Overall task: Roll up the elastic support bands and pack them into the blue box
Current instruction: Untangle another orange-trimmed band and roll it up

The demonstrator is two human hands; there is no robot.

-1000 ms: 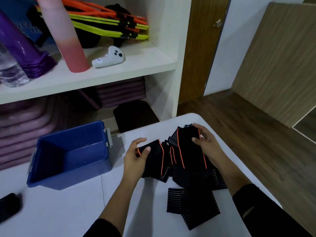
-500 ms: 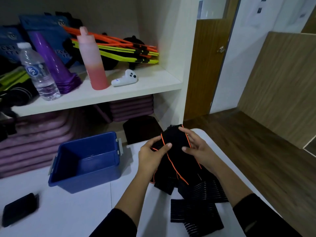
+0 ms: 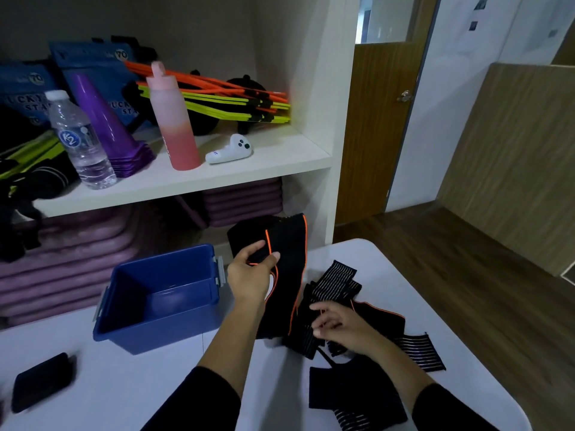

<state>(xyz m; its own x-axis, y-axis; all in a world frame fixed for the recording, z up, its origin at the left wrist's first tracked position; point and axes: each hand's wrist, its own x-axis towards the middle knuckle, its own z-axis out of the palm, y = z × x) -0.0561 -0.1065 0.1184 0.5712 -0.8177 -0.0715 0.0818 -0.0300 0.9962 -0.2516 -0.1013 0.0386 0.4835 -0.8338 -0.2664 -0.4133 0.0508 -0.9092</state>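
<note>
A black elastic support band with orange edging (image 3: 287, 259) hangs upright above the white table (image 3: 130, 381), pinched near its top by my left hand (image 3: 252, 276). My right hand (image 3: 339, 325) rests lower on a heap of black striped bands (image 3: 337, 283), its fingers curled onto the fabric. More black bands (image 3: 351, 396) lie flat at the table's near right. The blue box (image 3: 161, 301) stands open and empty, just left of my left hand.
A black pouch (image 3: 42, 381) lies at the table's near left. Behind the table a white shelf (image 3: 186, 178) carries a water bottle, a pink bottle, purple cones and a white controller. The table's rounded right edge drops to a wooden floor.
My left hand has lifted one orange-edged band up out of the heap. My right hand has let go of it and dropped down to the pile. The camera has tilted upward.
</note>
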